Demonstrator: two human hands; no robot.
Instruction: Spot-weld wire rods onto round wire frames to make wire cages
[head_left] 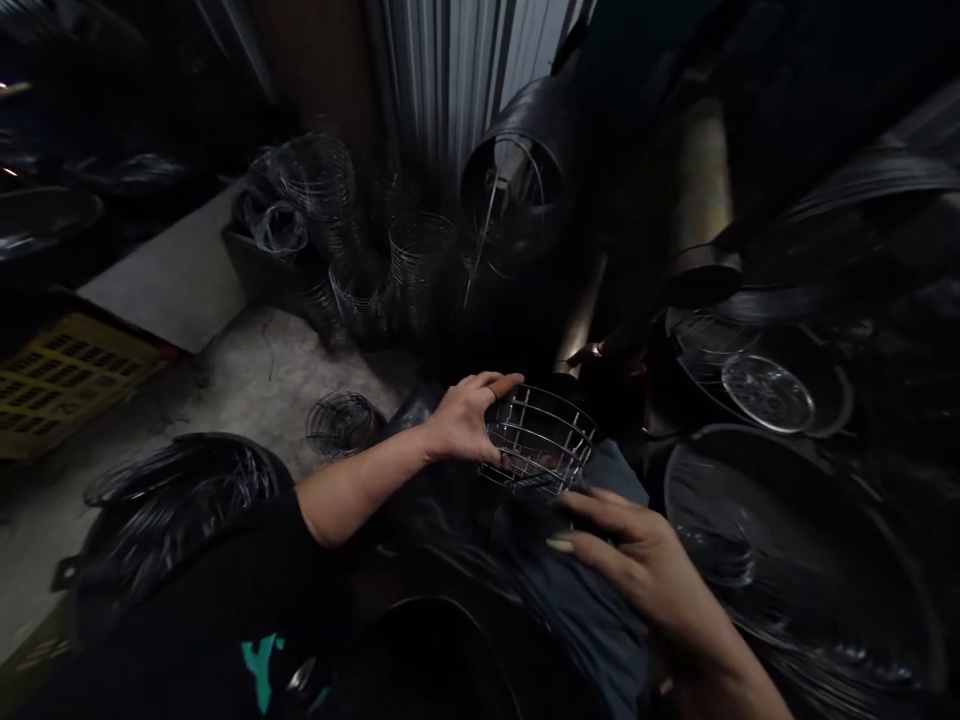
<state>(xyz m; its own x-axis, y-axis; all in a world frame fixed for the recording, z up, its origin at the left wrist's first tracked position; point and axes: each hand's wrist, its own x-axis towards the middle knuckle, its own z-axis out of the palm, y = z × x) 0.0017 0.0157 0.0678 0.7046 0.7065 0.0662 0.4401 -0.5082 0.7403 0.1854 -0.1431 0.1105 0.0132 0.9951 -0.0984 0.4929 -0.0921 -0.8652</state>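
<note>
A small round wire cage (541,438) of shiny metal rods rests over my lap in the middle of the view. My left hand (466,418) is wrapped round its left rim, fingers curled over the top ring. Just below the cage lies my right hand (637,565), its fingers stretched out toward the cage's lower edge and holding nothing. It may touch the bottom ring; the contact is too dark to make out.
Stacks of wire cages (360,250) stand at the back on the concrete floor. One loose wire cage (343,424) lies on the floor. A yellow crate (64,385) sits left. Black tubs (795,540) with wire parts crowd the right, and another black tub (172,500) is near left.
</note>
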